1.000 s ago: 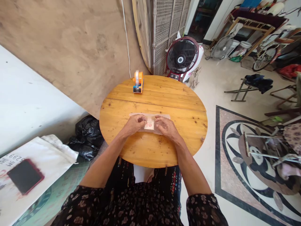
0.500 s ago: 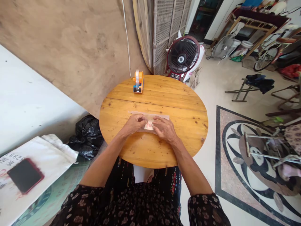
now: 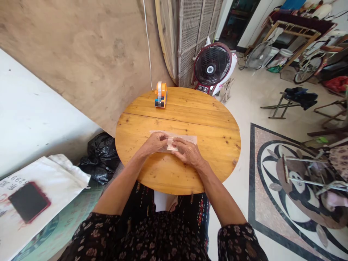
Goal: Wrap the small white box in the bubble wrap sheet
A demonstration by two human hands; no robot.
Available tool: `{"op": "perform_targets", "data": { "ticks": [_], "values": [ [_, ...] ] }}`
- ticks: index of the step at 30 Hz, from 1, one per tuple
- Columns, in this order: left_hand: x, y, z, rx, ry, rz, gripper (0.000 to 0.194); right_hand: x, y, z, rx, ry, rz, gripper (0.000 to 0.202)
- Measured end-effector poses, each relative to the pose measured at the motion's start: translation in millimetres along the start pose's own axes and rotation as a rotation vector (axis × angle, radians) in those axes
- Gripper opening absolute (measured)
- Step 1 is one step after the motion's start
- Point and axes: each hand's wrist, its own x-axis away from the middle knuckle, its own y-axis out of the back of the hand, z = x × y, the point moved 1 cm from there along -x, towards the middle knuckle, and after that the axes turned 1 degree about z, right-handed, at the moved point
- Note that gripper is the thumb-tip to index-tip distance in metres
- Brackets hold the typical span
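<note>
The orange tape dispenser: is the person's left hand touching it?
Apart. The head view shows a stretch of wooden tabletop between the left hand and the orange tape dispenser, which stands farther back.
</note>
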Motion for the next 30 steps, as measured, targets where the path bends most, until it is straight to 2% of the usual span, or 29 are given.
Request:
{"op": "perform_targets", "data": {
  "ticks": [7,10,13,18,21,24,30],
  "values": [
    [21,19.3,11,0.089,0.016,-0.043,0.038,2,-3,-2,0.013,-0.061,0.007,0.031],
    [31,25.9,19,-0.031,0.031,-0.104,0.036,1,0,0,0.029,-0.060,0.022,0.030],
    [40,27.8,28,-0.186,0.052,-0.226,0.036,0,2,2,0.043,-0.078,0.052,0.029],
    [49,26.5,29,-0.411,0.190,-0.362,0.060,0,0,1,0.045,-0.067,0.035,0.029],
    [49,25.4,18,-0.507,0.300,-0.332,0.068,1,0,1,0.045,-0.054,0.019,0.030],
    [42,23.6,9,-0.548,0.359,-0.269,0.066,0,1,2,0.052,-0.042,0.029,0.028],
    [26,18.9,14,-0.503,0.316,-0.225,0.050,-1,2,2,0.040,-0.012,0.020,0.026]
  ]
}}
